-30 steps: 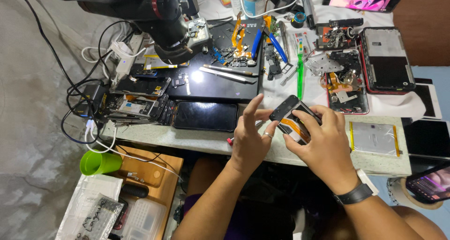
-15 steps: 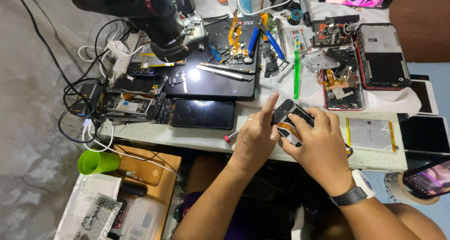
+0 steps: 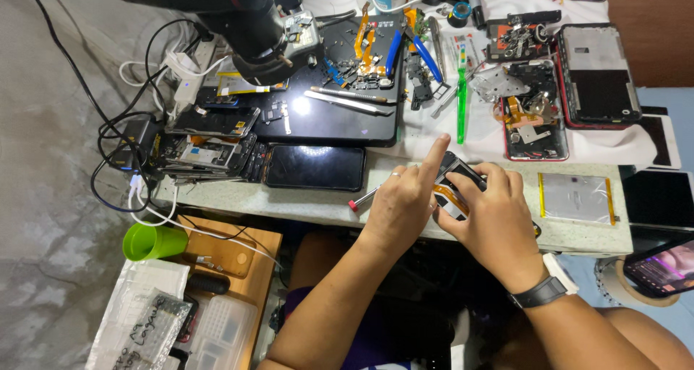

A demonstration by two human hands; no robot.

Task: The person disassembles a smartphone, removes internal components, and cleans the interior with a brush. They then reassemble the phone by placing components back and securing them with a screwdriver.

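Head view: an opened phone [image 3: 454,183], its orange flex ribbon exposed, is held just above the near edge of the workbench [image 3: 303,205], between both hands. It is judged light, stiff, thin and fragile inside, best taken by its outer edges, clear of the ribbon. The right hand [image 3: 497,225] is wrapped around its lower side, fingers curled over the frame. The left hand [image 3: 403,205] is pressed against its left edge, index finger raised straight, a red-tipped tool [image 3: 363,198] tucked beneath the palm.
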